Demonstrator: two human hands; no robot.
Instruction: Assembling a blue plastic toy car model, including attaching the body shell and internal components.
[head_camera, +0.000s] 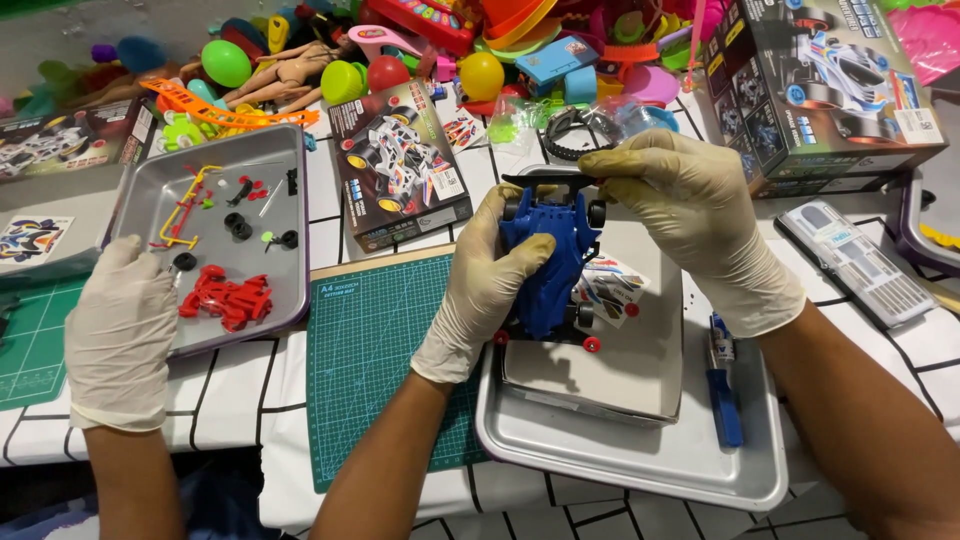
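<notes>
A blue toy race car (548, 262) with black wheels and red hubs is held over a white box (640, 370) in a metal tray (640, 465). My left hand (482, 290), in a cream glove, wraps around the car's left side. My right hand (695, 205), also gloved, pinches a black piece (545, 181) at the car's far end. A sticker sheet (612, 290) lies on the box just right of the car.
A green cutting mat (375, 350) lies left of the tray, and a blue screwdriver (722, 395) rests in it. A co-worker's gloved hand (120, 335) rests by a second tray (285, 160) holding red and black parts. Toy boxes and plastic toys crowd the back.
</notes>
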